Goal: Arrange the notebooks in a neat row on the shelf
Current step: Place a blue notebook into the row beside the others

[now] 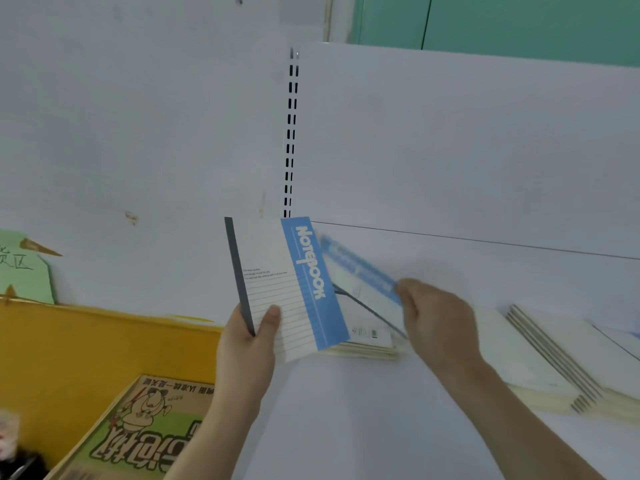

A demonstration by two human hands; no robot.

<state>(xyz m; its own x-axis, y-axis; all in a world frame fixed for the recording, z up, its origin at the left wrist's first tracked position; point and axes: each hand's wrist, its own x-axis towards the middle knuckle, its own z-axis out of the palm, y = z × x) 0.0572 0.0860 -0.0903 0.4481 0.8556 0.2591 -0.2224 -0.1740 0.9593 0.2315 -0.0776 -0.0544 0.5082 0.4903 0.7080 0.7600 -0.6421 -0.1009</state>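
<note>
Left hand (247, 336) grips an upright blue-striped notebook (282, 289) by its dark spine, thumb across the cover. Right hand (434, 315) pinches a second, blurred notebook (362, 284) tilted above a low stack (367, 346) on the white shelf (363, 410). Further stacks (540, 365) lie at right. Judged partly done: the row is unfinished.

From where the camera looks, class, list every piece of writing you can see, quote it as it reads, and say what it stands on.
"Notebook": on the blue band of the notebook in the left hand.
Small print above that cover's ruled lines: too small to read.
Blue band on the notebook in the right hand: blurred.
Handwritten characters on the green sign: cut off, unclear.
Large Chinese characters on the cartoon box: upside down, not legible.
</note>
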